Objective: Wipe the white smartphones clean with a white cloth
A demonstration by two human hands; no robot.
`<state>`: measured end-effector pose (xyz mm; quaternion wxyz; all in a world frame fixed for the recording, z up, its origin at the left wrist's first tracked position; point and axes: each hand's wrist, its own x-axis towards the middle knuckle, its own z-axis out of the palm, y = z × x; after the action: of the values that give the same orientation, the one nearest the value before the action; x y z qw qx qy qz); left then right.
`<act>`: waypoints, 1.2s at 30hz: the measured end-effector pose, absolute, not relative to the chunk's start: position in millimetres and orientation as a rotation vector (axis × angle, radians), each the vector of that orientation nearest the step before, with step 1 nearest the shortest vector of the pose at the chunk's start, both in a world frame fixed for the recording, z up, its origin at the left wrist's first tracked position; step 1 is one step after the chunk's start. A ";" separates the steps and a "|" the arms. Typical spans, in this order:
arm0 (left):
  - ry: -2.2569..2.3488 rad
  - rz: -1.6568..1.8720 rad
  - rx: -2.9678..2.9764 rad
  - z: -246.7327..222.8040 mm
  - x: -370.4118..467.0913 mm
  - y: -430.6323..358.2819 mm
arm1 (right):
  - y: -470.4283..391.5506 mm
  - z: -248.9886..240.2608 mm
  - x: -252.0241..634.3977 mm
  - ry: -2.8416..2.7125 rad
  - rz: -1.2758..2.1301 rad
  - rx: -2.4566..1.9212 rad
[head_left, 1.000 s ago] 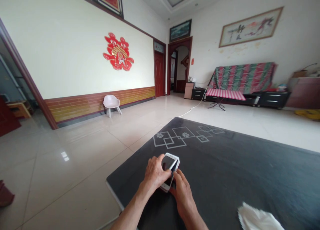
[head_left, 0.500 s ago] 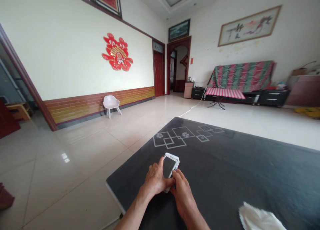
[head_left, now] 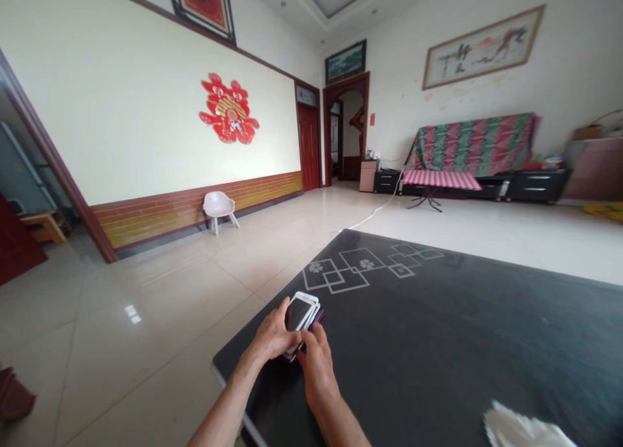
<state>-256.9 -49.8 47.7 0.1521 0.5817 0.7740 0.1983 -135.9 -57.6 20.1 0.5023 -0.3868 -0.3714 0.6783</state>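
Observation:
A stack of smartphones (head_left: 300, 312) is held between my two hands, just above or on the near left part of the black table (head_left: 438, 343). The top phone is white-framed with a dark screen; another white edge and a dark purplish one show beneath it. My left hand (head_left: 273, 335) grips the left side, fingers along the edge and thumb across the near end. At the lower right side, my right hand (head_left: 317, 364) closes on the stack. Both palms hide its near end, and I cannot tell whether the stack touches the tabletop.
A crumpled white cloth (head_left: 523, 427) lies at the table's near right. Grey squares and flowers (head_left: 341, 272) decorate the far left corner. Beyond are a small pale chair (head_left: 219, 205) by the wall, a striped folding table (head_left: 440, 180), and a white cable (head_left: 374, 211) on the floor.
Both hands have shifted left across the table with the phones. The stack has turned slightly, and its dark purplish lower edge shows more. The camera view has also moved a little.

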 end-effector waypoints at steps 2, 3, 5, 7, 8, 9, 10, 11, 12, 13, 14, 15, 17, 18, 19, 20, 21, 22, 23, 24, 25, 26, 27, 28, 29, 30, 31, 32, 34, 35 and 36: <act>2.247 0.606 1.674 45.2 -259.0 -50.5 | -57.8 17.9 -133.1 -0.865 1.682 -0.961; 2.264 0.622 1.677 43.9 -258.6 -51.2 | -57.9 17.2 -130.5 -0.850 1.705 -0.973; 2.300 0.641 1.681 42.1 -256.4 -52.5 | -58.1 17.1 -125.2 -0.838 1.741 -0.980; 2.325 0.647 1.686 42.4 -253.6 -53.4 | -58.2 18.4 -121.7 -0.835 1.765 -0.979; 2.329 0.649 1.691 43.4 -252.5 -53.5 | -58.2 19.3 -120.9 -0.833 1.774 -0.978; 2.323 0.652 1.700 44.6 -251.8 -53.5 | -58.1 20.2 -120.7 -0.829 1.781 -0.978; 2.307 0.658 1.710 45.9 -251.6 -53.2 | -57.9 20.8 -120.8 -0.825 1.788 -0.978; 2.283 0.668 1.717 47.2 -251.8 -52.8 | -57.7 21.0 -121.0 -0.820 1.793 -0.977; 2.257 0.678 1.719 48.1 -252.4 -52.4 | -57.4 20.8 -121.3 -0.815 1.798 -0.975; 2.234 0.683 1.713 48.8 -253.4 -52.0 | -57.2 20.1 -121.4 -0.810 1.800 -0.975; 2.217 0.681 1.701 49.2 -254.4 -51.8 | -56.9 19.2 -121.3 -0.804 1.802 -0.975; 2.208 0.674 1.681 49.5 -255.3 -51.8 | -56.7 18.1 -121.1 -0.797 1.804 -0.977; 2.197 0.654 1.645 50.2 -256.4 -52.4 | -56.2 15.7 -120.5 -0.792 1.809 -0.976; 2.193 0.648 1.634 50.8 -256.3 -53.0 | -55.9 14.7 -120.3 -0.794 1.812 -0.972; 2.190 0.643 1.628 51.8 -255.8 -53.8 | -55.7 13.9 -120.3 -0.800 1.816 -0.965; 2.187 0.641 1.626 52.9 -254.9 -54.7 | -55.4 13.2 -120.4 -0.807 1.819 -0.957; 2.187 0.643 1.624 54.1 -253.9 -55.4 | -55.1 12.8 -120.5 -0.815 1.822 -0.948; 2.189 0.650 1.618 55.3 -252.8 -56.1 | -54.8 12.5 -120.5 -0.822 1.824 -0.939; 2.194 0.665 1.606 56.1 -251.7 -56.5 | -54.5 12.3 -120.3 -0.828 1.825 -0.930; 2.198 0.686 1.590 56.6 -250.8 -56.8 | -54.4 12.2 -119.9 -0.832 1.826 -0.922; 2.202 0.710 1.574 56.7 -250.0 -56.8 | -54.3 12.2 -119.1 -0.836 1.826 -0.914; 2.207 0.733 1.562 56.5 -249.3 -56.7 | -54.3 12.1 -118.1 -0.839 1.825 -0.905; 2.210 0.748 1.560 55.9 -248.8 -56.4 | -54.5 12.1 -116.9 -0.843 1.825 -0.896; 2.213 0.758 1.566 55.0 -248.4 -56.1 | -54.8 12.1 -115.6 -0.847 1.825 -0.887; 2.217 0.764 1.579 54.1 -248.0 -55.8 | -55.3 12.0 -114.4 -0.851 1.825 -0.878; 2.220 0.770 1.595 53.2 -247.7 -55.5 | -55.9 12.0 -113.3 -0.855 1.825 -0.870; 2.225 0.776 1.611 52.3 -247.5 -55.3 | -56.7 12.0 -112.3 -0.859 1.825 -0.862; 2.229 0.783 1.625 51.6 -247.3 -55.2 | -57.4 12.0 -111.6 -0.862 1.825 -0.855; 2.234 0.793 1.649 50.4 -247.0 -55.4 | -58.9 12.1 -110.2 -0.869 1.824 -0.843; 2.234 0.798 1.657 49.9 -246.9 -55.6 | -59.5 12.2 -109.4 -0.871 1.824 -0.840; 2.235 0.803 1.659 49.5 -246.8 -55.8 | -60.0 12.2 -108.6 -0.872 1.823 -0.839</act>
<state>-246.8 -55.8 49.5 0.1218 0.5685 0.7657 0.2751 -108.6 -60.0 12.2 0.4588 -0.3405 -0.3542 0.7403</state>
